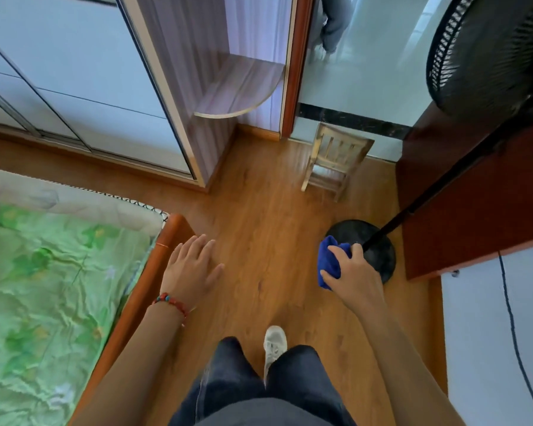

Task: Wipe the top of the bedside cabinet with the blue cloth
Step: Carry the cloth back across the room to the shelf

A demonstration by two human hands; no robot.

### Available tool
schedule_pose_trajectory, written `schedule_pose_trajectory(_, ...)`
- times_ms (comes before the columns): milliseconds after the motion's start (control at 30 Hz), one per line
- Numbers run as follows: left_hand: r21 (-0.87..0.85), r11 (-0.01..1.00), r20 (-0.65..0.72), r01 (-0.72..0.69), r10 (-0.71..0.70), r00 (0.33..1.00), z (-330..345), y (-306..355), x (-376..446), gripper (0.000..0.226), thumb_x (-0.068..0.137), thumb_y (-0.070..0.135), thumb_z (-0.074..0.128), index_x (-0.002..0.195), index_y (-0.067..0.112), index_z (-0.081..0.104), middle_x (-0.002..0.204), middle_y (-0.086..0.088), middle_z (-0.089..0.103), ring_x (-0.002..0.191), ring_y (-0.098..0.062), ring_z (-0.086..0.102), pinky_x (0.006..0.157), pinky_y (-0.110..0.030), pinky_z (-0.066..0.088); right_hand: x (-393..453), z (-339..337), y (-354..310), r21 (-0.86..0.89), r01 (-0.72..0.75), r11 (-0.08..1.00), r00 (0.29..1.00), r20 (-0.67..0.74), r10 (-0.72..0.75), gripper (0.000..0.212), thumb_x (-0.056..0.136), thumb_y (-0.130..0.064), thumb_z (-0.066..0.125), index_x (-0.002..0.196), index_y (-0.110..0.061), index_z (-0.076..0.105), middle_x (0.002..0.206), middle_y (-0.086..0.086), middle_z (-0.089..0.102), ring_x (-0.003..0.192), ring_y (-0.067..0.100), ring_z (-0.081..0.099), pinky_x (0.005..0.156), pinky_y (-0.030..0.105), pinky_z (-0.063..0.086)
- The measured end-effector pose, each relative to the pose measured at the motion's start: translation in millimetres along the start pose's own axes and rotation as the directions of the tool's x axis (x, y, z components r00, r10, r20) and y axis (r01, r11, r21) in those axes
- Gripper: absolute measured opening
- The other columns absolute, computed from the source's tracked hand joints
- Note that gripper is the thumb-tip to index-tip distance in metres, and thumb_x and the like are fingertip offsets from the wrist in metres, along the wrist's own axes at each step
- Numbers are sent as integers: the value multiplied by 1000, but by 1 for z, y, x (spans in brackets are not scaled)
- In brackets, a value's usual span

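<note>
My right hand (356,276) is closed around a bunched blue cloth (330,261), held in the air over the wooden floor, just left of a fan's round base. My left hand (191,265) hangs empty with fingers spread, palm down, beside the corner of the bed frame. A beaded bracelet sits on the left wrist. No bedside cabinet shows in this view.
A bed with a green sheet (43,287) and an orange wooden frame (142,287) fills the left. A black standing fan (490,53) with its base (379,256) stands on the right beside a red-brown door (480,210). A small wooden chair (336,158) sits by the doorway. A wardrobe (90,87) lies ahead left.
</note>
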State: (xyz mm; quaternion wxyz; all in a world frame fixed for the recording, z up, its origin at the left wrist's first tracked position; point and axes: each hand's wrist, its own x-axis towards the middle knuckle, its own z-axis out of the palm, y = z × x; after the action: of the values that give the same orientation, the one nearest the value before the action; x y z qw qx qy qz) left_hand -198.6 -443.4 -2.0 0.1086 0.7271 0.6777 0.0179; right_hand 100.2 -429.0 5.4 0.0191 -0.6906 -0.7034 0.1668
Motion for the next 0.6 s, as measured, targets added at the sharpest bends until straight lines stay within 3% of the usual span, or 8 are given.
schedule_pose_trajectory(100, -31, 999, -38, 20, -21, 999, -7, -2, 43, 53, 92, 40, 49, 135, 9, 44, 139, -15, 43, 131, -32, 32, 108, -45, 19, 52, -16, -1, 0, 15, 1000, 1000, 3, -15, 49, 86, -37, 57, 129, -19, 41, 124, 11, 40, 85, 27, 59, 71, 36, 51)
schedule_pose_trajectory(233, -34, 999, -33, 33, -34, 999, -6, -18, 100, 56, 85, 46, 41, 120, 5, 57, 122, -18, 57, 116, -38, 50, 97, -53, 36, 120, -27, -7, -9, 48, 999, 999, 18, -48, 48, 86, -37, 57, 129, -20, 42, 124, 11, 40, 89, 28, 58, 72, 36, 50)
schedule_pose_trajectory(500, -35, 999, -58, 26, -28, 998, -15, -66, 243, 48, 76, 30, 68, 114, 1, 59, 114, -22, 60, 107, -40, 57, 88, -55, 42, 265, -41, -42, -6, 50, 999, 998, 26, -50, 49, 86, -36, 57, 129, -19, 42, 121, 11, 41, 90, 28, 57, 73, 36, 50)
schedule_pose_trajectory(600, -28, 999, -42, 34, -35, 999, -31, -86, 293, 50, 79, 39, 52, 109, 0, 62, 110, -21, 63, 102, -39, 60, 84, -54, 46, 317, -52, -63, 18, 49, 999, 998, 30, -49, 49, 86, -34, 58, 130, -18, 42, 124, 11, 40, 91, 29, 58, 73, 36, 49)
